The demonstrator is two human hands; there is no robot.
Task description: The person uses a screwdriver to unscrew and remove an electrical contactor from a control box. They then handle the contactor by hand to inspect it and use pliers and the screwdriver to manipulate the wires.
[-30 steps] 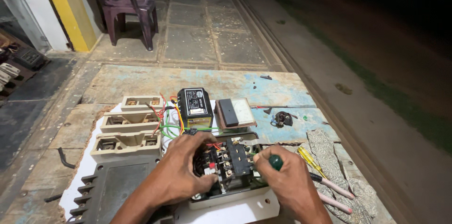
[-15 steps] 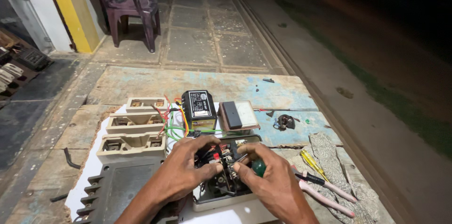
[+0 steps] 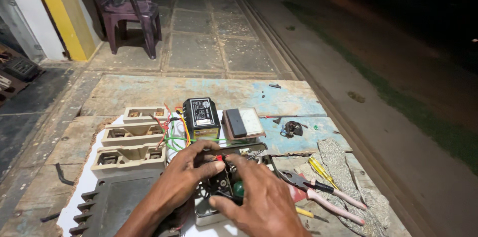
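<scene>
Two hands over one open switch box (image 3: 226, 187) at near table edge. Left hand (image 3: 186, 175) curled, fingertips pinching at red-tipped part inside box; exact hold unclear. Right hand (image 3: 261, 199) closed round one green-handled screwdriver (image 3: 239, 188), shaft angled into box. Three beige fuse carriers (image 3: 132, 137) stacked left of box. One black meter (image 3: 201, 117), one white panel meter (image 3: 244, 123) behind. One pink-handled pliers (image 3: 323, 194), one yellow screwdriver (image 3: 322, 170) on grey rag (image 3: 348, 167) right. One purple plastic chair (image 3: 124, 5) far back.
</scene>
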